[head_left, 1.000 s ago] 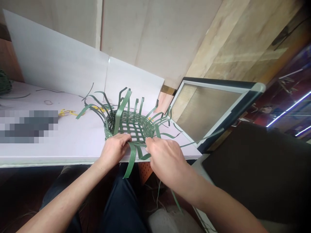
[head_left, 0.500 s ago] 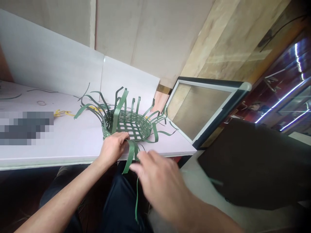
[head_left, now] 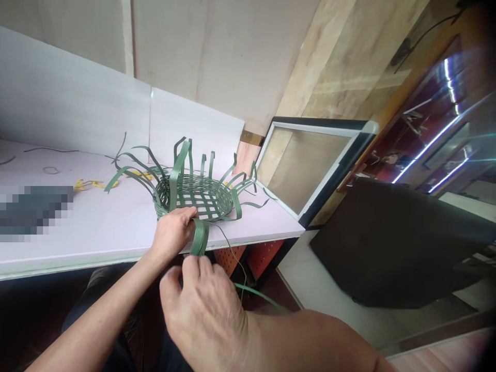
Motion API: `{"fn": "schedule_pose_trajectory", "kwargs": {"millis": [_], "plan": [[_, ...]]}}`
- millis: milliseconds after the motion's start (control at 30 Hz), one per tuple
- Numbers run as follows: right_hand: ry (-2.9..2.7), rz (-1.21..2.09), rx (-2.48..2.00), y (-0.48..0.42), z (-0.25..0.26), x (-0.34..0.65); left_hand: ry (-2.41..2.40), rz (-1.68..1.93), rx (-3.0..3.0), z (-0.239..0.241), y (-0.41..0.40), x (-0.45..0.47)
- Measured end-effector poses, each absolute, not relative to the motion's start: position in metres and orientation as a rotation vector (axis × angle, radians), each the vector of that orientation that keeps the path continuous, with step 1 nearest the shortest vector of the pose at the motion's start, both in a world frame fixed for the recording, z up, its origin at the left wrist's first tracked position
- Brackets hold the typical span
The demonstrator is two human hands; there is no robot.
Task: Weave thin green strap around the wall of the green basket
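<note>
A green woven basket [head_left: 225, 200] of flat plastic strips stands on the table near its front edge, with loose strip ends sticking up and outward around its rim. My left hand [head_left: 174, 227] is closed on the near rim, its thumb toward the inside. Just right of it, wide green strips [head_left: 200, 237] bend down over the table edge. My right hand [head_left: 207, 305] is closed at their lower ends, which its fingers hide. A thin green strand [head_left: 259, 294] trails out to the right from behind that hand.
Yellow strip pieces [head_left: 95, 184] lie on the white table [head_left: 96, 219], left of the basket and behind it. A blurred-out dark patch [head_left: 34, 209] covers something at left. A framed panel [head_left: 310, 168] leans at the table's right end, beside a large dark object [head_left: 395, 248].
My right hand has moved left and down onto the hanging strips, and the thin strand has swung to the right. My left hand keeps its hold on the rim. The view has shifted slightly.
</note>
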State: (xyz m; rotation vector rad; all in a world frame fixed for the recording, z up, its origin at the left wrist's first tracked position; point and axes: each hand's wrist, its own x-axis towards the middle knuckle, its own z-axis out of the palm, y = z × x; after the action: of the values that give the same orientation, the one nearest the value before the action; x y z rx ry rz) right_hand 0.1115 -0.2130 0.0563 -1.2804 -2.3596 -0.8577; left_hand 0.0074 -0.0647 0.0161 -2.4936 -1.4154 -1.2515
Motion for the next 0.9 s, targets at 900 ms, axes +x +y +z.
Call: {"fn": "schedule_pose_trajectory", "kwargs": {"millis": [900], "plan": [[-1.654, 0.694, -1.480, -0.170, 0.038, 0.214, -1.319, -1.136, -2.389, -0.004, -0.060, 0.009]]}}
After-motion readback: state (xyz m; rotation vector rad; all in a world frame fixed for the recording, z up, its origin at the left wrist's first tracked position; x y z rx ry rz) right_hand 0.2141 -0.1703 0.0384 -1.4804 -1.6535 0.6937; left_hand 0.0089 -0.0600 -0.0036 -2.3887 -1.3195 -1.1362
